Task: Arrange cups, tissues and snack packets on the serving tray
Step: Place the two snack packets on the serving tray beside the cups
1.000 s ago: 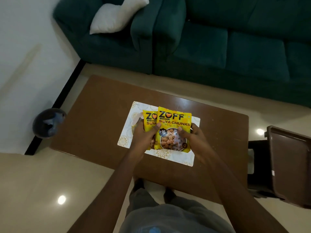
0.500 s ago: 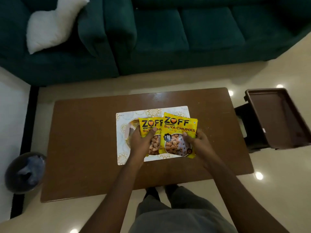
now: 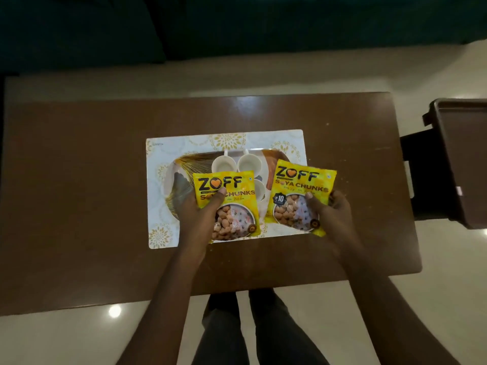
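A: Wide shot from above: a dark green sofa across the top, then the brown table filling the middle of the frame.

B: And a dark bin off the table's right end. What's on the table?

A: A white placemat with gold flowers, dead centre. On it sits the tray, gold-patterned, mostly covered.

B: Cups?

A: Three white cups show on the tray, clustered at its far middle, one half hidden behind a packet.

B: Now the packets.

A: Two yellow Zoff soya chunk packets, side by side, apart from each other. The left packet is over the tray's middle, gripped by the left hand, thumb closed across its front.

B: And the other?

A: The right packet is tilted over the mat's right edge, the right hand pinching its right side, thumb on the front. Whether either packet touches the tray, I can't tell.
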